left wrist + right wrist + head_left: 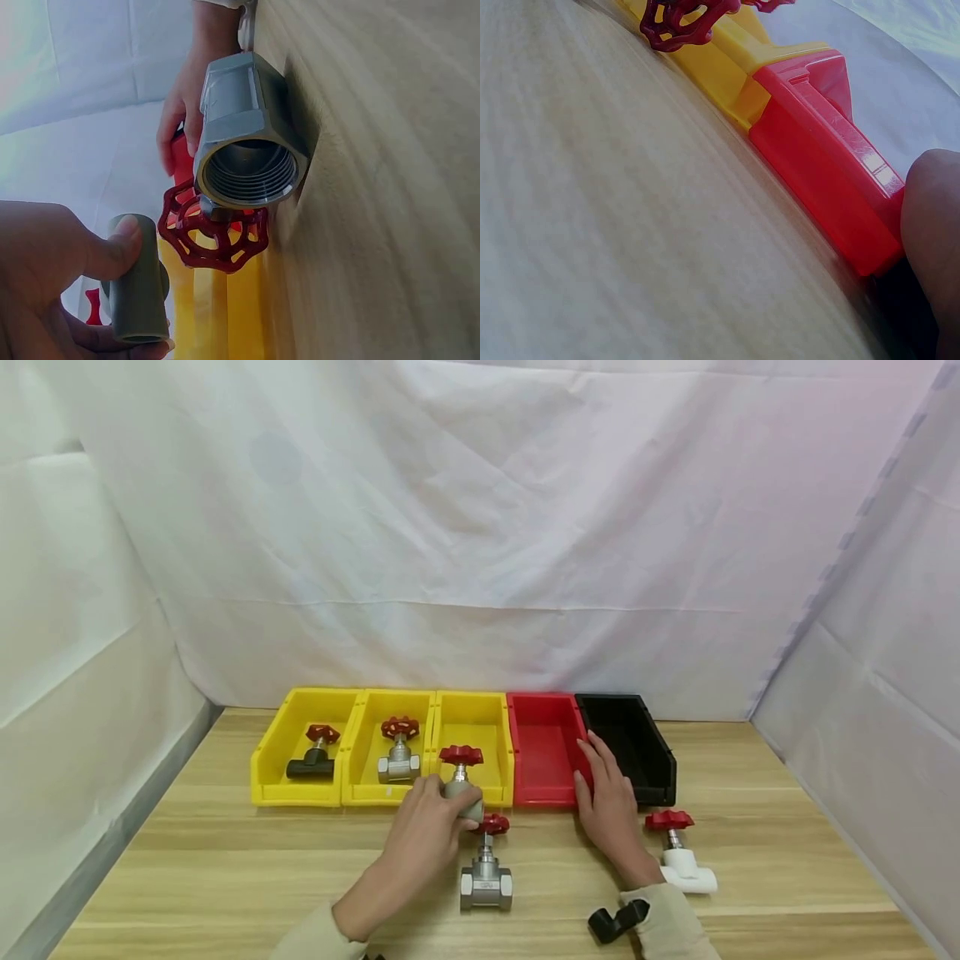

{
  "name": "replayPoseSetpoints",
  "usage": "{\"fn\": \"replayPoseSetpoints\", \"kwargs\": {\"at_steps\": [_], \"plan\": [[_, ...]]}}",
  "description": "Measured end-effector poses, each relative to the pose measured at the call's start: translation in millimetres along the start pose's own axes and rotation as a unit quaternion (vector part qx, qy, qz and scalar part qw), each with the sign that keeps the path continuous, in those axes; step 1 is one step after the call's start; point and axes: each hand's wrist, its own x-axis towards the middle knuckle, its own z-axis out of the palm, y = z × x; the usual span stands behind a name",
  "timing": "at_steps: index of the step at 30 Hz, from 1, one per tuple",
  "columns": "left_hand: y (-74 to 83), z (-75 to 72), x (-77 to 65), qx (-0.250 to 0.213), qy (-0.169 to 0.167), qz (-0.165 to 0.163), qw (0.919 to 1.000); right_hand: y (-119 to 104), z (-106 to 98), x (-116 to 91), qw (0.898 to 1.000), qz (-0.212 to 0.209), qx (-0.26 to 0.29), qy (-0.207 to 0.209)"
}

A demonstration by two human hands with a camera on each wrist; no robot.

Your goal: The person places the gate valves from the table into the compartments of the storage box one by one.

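My left hand (423,831) holds a grey valve (141,292) by its pipe body, thumb on one side and fingers beneath. The valve's red handwheel (461,755) points up, over the front of the third yellow bin (498,789). Just below that hand, a silver metal valve (486,887) with a red handwheel stands on the table, its threaded opening facing the left wrist camera. My right hand (611,814) rests with extended fingers on the side wall between the red bin (543,795) and the black bin (654,795).
The left yellow bin (296,793) holds a black valve (310,767); the second yellow bin (367,793) holds another silver valve (399,764). Beside my right wrist lies a white valve (684,870) with a red handwheel. White cloth (465,527) hangs behind the bins.
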Motion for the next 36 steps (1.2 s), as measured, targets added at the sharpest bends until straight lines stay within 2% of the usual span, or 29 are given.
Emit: {"fn": "replayPoseSetpoints", "kwargs": {"at_steps": [15,22,28,36], "plan": [[3.6,8.8,26.4,0.003,0.015,-0.007,0.9999,0,0,1,1.0,0.002,-0.002,-0.004],[3.1,17.0,40.9,0.03,0.03,0.013,0.999,-1,-1,2,1.0,0.003,-0.002,-0.003],[0.3,25.3,51.0,0.052,0.018,0.013,0.9984,-2,-2,1,1.0,0.006,-0.001,-0.003],[-3.3,33.7,60.2,0.112,-0.017,-0.009,0.9935,-2,-2,0,1.0,0.007,0.001,-0.003]]}}
